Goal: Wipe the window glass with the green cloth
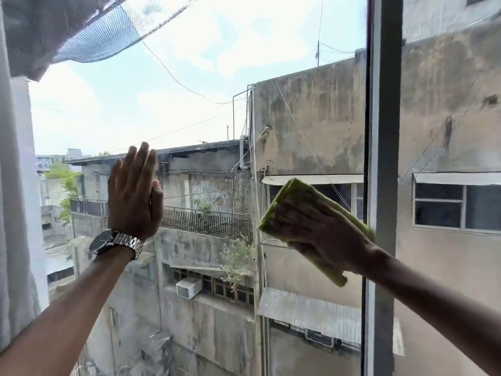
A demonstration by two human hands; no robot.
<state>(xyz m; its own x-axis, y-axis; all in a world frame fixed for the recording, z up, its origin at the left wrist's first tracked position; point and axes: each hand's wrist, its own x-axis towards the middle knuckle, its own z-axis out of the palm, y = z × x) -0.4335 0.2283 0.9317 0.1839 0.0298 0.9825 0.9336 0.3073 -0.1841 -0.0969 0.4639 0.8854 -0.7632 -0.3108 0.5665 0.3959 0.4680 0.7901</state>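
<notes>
**Wiping the pane beside the frame**

The right hand (311, 226) is lying flat on the folded green microfibre cloth (295, 194), fingers spread across it and pressing it against the clear window glass (206, 85). The cloth is sitting at mid-height on the pane, its right edge touching or just beside the grey vertical metal window frame (383, 158); one corner is hanging loose below the wrist. The left hand (134, 194) is raised nearby with nothing in it, fingers straight and close together, palm towards the glass; whether it is actually touching the pane I cannot tell. A silver metal-link wristwatch (115, 241) is sitting on that wrist.

To my eye the wiping is under way on the lower right part of this pane. Doing it well looks to call for keeping the palm flat so the whole fold is bearing on the glass, working in overlapping passes, and running the cloth edge tight along the frame where dirt is likely gathering. The loose corner could flap and smear, so tucking it under would be helping.

Both forearms are reaching upward and forward, the right one angling in from the lower right, the left one from the lower left.
</notes>
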